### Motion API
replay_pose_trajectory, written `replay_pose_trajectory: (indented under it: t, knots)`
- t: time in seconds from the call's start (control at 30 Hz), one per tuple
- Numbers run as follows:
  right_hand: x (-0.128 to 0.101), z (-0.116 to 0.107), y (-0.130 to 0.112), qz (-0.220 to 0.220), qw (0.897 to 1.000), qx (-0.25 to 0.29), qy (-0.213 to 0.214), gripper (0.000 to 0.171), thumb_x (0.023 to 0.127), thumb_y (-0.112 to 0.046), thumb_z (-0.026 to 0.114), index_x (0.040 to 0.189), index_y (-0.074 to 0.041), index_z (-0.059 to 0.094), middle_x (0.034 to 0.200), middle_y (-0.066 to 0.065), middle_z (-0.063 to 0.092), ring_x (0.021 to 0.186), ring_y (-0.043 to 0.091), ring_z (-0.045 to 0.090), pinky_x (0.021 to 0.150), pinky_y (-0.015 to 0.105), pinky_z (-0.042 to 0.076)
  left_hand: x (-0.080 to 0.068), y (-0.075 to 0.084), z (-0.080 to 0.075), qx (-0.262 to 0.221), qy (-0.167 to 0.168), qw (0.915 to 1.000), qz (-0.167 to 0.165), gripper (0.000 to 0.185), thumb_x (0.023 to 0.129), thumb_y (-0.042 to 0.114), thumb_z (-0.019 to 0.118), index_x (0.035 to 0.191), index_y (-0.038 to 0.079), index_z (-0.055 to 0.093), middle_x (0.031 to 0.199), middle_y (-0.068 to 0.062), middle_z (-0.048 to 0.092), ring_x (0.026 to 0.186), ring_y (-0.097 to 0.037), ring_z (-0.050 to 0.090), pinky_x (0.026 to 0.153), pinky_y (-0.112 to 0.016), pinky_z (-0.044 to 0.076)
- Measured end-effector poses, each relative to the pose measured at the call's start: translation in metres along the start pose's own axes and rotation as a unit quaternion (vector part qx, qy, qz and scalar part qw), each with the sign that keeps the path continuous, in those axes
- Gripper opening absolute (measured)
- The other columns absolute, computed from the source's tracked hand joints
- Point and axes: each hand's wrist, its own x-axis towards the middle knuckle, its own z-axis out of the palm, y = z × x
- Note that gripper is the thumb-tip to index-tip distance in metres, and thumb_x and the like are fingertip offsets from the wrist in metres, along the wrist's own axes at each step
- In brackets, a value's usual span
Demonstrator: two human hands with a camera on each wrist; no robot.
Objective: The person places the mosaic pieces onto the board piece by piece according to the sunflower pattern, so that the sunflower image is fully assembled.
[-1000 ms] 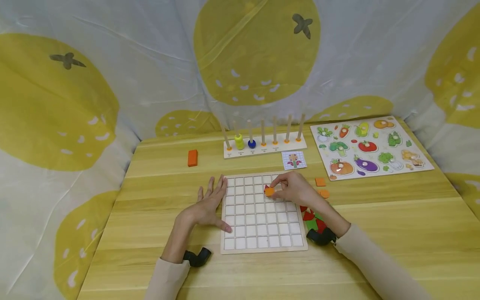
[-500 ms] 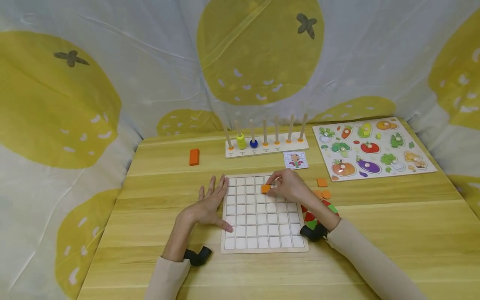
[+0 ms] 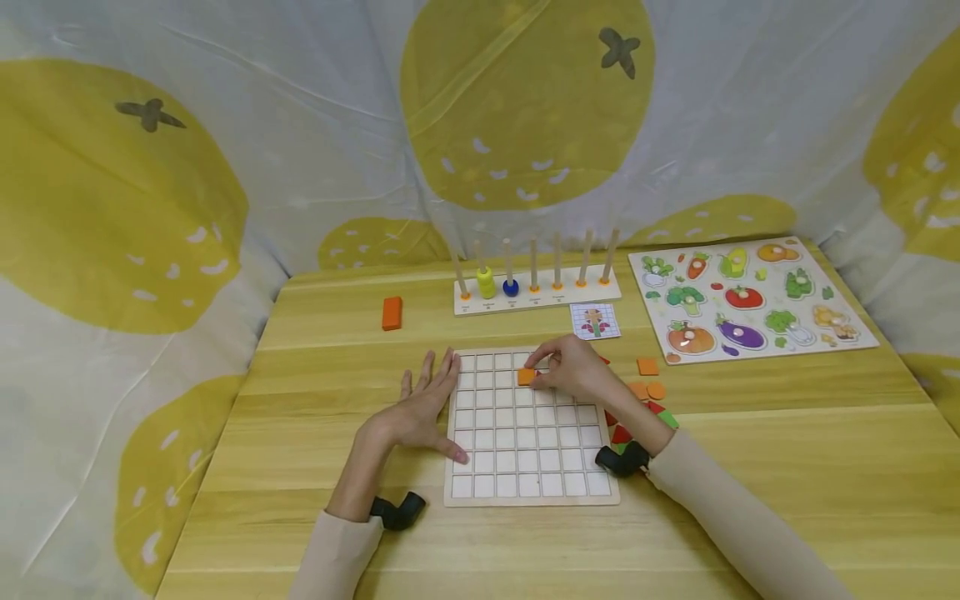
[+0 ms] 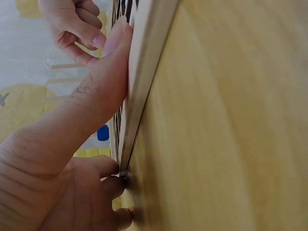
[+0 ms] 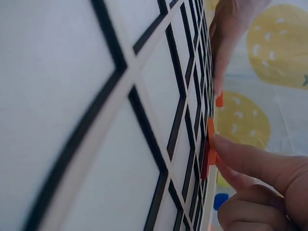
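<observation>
My right hand (image 3: 572, 369) pinches an orange square tile (image 3: 527, 377) between thumb and fingers, over the far part of the wooden grid board (image 3: 532, 502). In the right wrist view the orange tile (image 5: 211, 139) stands close over the board, with a red piece (image 5: 205, 161) right beside it. My left hand (image 3: 416, 417) rests at the board's left edge with fingers spread. In the left wrist view its thumb (image 4: 108, 62) lies on the board's rim and its other fingers are by the side of the board.
Red and green pieces (image 3: 621, 434) lie right of the board, partly hidden under my right forearm. Loose orange tiles (image 3: 647, 367) lie farther back. Behind stand a pattern card (image 3: 595, 322), a peg rack (image 3: 480, 307) and a vegetable puzzle (image 3: 750, 308). An orange block (image 3: 392, 313) lies back left.
My right hand has carried the orange tile a little to the left and slightly away over the board. The left hand keeps its place at the board's edge.
</observation>
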Motion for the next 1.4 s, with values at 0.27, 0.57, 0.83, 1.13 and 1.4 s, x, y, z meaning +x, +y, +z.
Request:
replay_pose_trajectory:
  t: [0.27, 0.57, 0.83, 1.13, 1.4]
  knots:
    - [0.004, 0.003, 0.0, -0.018, 1.0, -0.01, 0.007, 0.017, 0.082, -0.01, 0.087, 0.098, -0.012, 0.083, 0.051, -0.004, 0.034, 0.05, 0.013, 0.026, 0.054, 0.026, 0.025, 0.0, 0.001, 0.0, -0.005, 0.0, 1.0, -0.001, 0.152, 0.067, 0.047, 0.095, 0.164, 0.008, -0.014, 0.172, -0.009, -0.024, 0.156, -0.038, -0.03, 0.122, -0.07, -0.016]
    - [0.007, 0.007, -0.001, -0.01, 1.0, 0.011, 0.008, 0.019, 0.08, -0.007, 0.088, 0.098, -0.013, 0.084, 0.053, -0.003, 0.043, 0.05, 0.012, 0.025, 0.051, 0.024, 0.024, 0.0, 0.001, 0.0, -0.006, 0.002, 1.0, -0.003, 0.152, 0.067, 0.047, 0.095, 0.165, 0.009, -0.014, 0.172, -0.008, -0.025, 0.157, -0.038, -0.03, 0.122, -0.07, -0.016]
    - [-0.004, -0.015, 0.008, -0.004, 0.999, 0.035, 0.001, 0.022, 0.087, -0.016, 0.083, 0.109, -0.011, 0.082, 0.054, -0.005, 0.031, 0.054, 0.014, 0.025, 0.054, 0.026, 0.025, 0.001, 0.001, 0.001, -0.007, 0.001, 1.0, 0.001, 0.151, 0.067, 0.047, 0.095, 0.164, 0.009, -0.015, 0.172, -0.008, -0.025, 0.156, -0.037, -0.03, 0.123, -0.069, -0.017]
    - [-0.031, -0.059, 0.044, 0.022, 0.999, 0.021, 0.04, 0.022, 0.094, -0.02, 0.076, 0.111, -0.007, 0.08, 0.06, -0.004, 0.028, 0.053, 0.013, 0.028, 0.049, 0.025, 0.025, -0.001, 0.001, 0.0, -0.005, 0.001, 1.0, 0.001, 0.15, 0.068, 0.046, 0.095, 0.164, 0.009, -0.014, 0.172, -0.009, -0.024, 0.157, -0.037, -0.03, 0.123, -0.069, -0.017]
    - [-0.044, -0.074, 0.06, 0.026, 0.998, -0.005, 0.053, 0.026, 0.094, -0.021, 0.077, 0.114, -0.005, 0.078, 0.061, -0.004, 0.032, 0.053, 0.012, 0.032, 0.049, 0.026, 0.026, -0.003, 0.001, -0.001, -0.005, 0.002, 1.0, 0.006, 0.15, 0.069, 0.046, 0.095, 0.164, 0.008, -0.015, 0.172, -0.01, -0.025, 0.156, -0.038, -0.031, 0.122, -0.07, -0.017]
